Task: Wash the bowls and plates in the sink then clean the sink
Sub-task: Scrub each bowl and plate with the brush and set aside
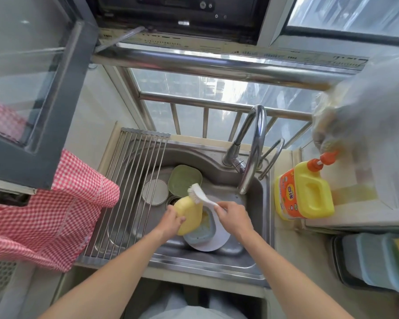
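My left hand [173, 218] grips a yellow bowl [190, 215], held tilted over the steel sink [251, 270]. My right hand [232, 218] holds the handle of a white dish brush [199, 195], whose bristles sit at the yellow bowl's upper edge. Beneath them a blue-grey bowl [202, 234] lies on a white plate [218, 241]. A green dish [184, 181] leans at the back of the sink, and a round grey plate [155, 192] lies to its left, partly under the rack.
A roll-up metal drying rack [129, 192] covers the sink's left side. The curved faucet [253, 148] arches over the basin. A yellow detergent jug [305, 192] stands on the right counter, stacked containers [373, 261] nearer. A red checked cloth [55, 210] hangs at left.
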Demonstrator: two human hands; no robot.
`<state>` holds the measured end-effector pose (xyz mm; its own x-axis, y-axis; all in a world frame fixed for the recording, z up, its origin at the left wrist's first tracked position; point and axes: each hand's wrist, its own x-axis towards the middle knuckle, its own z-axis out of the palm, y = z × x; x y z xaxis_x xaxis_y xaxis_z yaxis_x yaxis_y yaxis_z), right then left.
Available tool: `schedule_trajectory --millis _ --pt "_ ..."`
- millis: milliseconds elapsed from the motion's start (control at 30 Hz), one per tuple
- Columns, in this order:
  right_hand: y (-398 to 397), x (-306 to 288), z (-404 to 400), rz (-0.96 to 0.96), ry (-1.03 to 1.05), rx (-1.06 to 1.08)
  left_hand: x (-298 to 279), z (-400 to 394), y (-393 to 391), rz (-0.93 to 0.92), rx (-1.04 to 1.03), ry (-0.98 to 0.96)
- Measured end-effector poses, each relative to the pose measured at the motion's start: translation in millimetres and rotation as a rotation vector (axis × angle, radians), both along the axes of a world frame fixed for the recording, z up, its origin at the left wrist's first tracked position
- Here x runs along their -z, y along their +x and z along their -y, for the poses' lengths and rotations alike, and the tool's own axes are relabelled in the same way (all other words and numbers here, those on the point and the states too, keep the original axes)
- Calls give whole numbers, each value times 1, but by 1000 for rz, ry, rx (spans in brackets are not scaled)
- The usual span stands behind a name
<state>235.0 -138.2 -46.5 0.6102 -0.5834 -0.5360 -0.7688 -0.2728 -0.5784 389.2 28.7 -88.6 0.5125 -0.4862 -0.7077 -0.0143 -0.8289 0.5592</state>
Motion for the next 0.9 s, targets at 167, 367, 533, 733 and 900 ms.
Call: schedule_trajectory --millis 167,367,533,733,900 --pt "5 -2 -1 58 117 -126 3 4 4 -18 -32 6" --pt "-3 14 3 -199 -86 -11 11 9 14 44 -33 -21" --pt "-9 44 -5 -287 -12 -124 23 24 30 334 33 -67" --pt "-20 82 -13 -343 9 -258 54 45 46 616 351 20" --pt "-31 101 -20 -354 51 -210 84 54 35 604 735 189"
